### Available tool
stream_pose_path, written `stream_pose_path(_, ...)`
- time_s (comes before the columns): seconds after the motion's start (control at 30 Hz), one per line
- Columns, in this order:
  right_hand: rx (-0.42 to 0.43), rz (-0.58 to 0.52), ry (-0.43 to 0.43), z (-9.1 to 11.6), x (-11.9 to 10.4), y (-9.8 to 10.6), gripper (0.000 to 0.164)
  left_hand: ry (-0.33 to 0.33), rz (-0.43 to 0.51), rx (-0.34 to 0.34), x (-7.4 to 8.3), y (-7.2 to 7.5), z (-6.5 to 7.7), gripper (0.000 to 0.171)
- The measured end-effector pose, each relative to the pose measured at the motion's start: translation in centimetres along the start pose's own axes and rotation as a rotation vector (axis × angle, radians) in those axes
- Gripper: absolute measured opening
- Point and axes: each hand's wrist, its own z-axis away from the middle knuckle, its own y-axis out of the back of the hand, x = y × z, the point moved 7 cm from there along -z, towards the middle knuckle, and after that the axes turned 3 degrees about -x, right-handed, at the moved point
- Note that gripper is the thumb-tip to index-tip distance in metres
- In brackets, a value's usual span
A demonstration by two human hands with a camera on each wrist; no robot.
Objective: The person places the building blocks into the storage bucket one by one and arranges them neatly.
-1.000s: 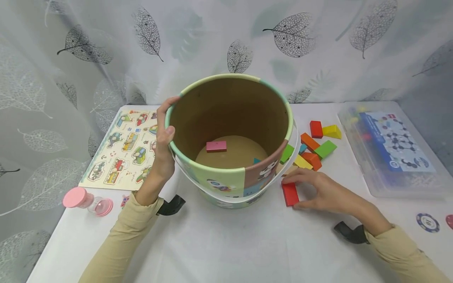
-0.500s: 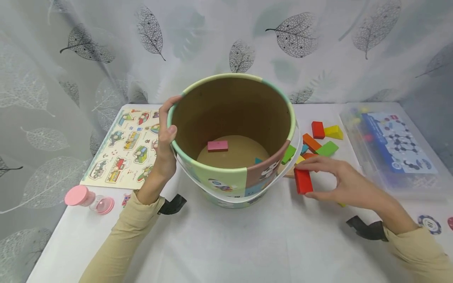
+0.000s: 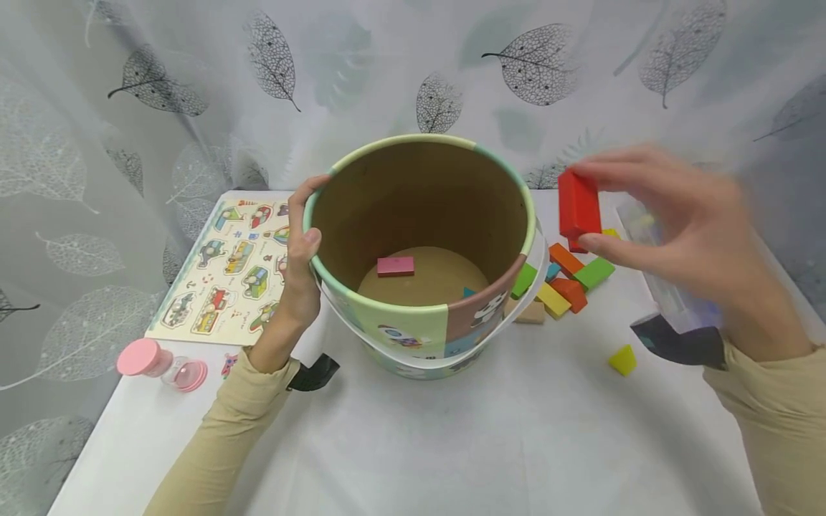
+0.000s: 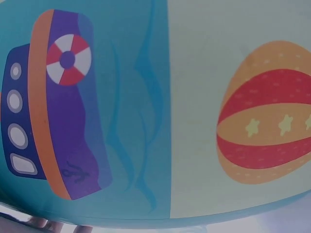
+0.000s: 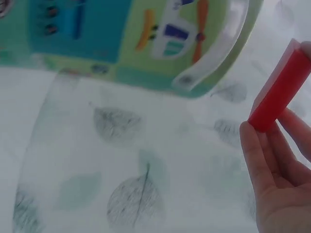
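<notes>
My left hand (image 3: 302, 265) grips the left rim of a large patterned bucket (image 3: 396, 337), thumb on the rim and fingers on the outside; the left wrist view shows mostly the printed bucket wall (image 4: 131, 111). To the bucket's right, my right hand (image 3: 684, 215) is raised above the table and pinches a red block (image 3: 578, 204) between thumb and fingers. The right wrist view shows this red block (image 5: 279, 90) held upright and tilted. On the bucket's floor lies a pink block (image 3: 396, 266), with a sliver of a blue block (image 3: 467, 292) half hidden by the near wall.
Several coloured blocks lie right of the bucket, among them a green one (image 3: 594, 272) and an orange one (image 3: 566, 259). A yellow block (image 3: 622, 360) lies apart. A clear plastic case (image 3: 677, 297) is partly hidden behind my right hand. A puzzle board (image 3: 226, 279) and a pink-capped bottle (image 3: 161, 364) stand left.
My right hand has lifted the red block from the table, moving it up and away beyond the loose blocks. My left hand and the bucket have stayed in place.
</notes>
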Motion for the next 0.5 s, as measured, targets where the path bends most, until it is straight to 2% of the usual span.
stream_pose_path(0.13, -0.067, 0.106, 0.076, -3.0, -0.6, -2.1, 0.061, -0.001, 0.009, 0.002, 0.0, 0.1, 0.0, 0.066)
stream_pose_path(0.2, -0.085, 0.109, 0.098, -4.0, -0.3, -3.1, 0.061, -0.003, 0.007, -0.005, 0.0, 0.1, -0.1, 0.066)
stream_pose_path(0.23, -0.086, 0.076, 0.107, -4.4, -0.2, -3.5, 0.060, -0.004, 0.010, -0.008, 0.0, 0.1, -0.1, 0.066)
stream_pose_path(0.33, -0.097, 0.005, 0.108, -5.1, 0.3, -4.5, 0.059, -0.003, 0.019, -0.019, -0.1, 0.1, -0.1, 0.065)
stream_pose_path(0.5, -0.131, 0.027, 0.119, -5.4, 0.8, -5.6, 0.061, 0.006, 0.021, -0.019, -0.2, 0.1, 0.0, 0.065)
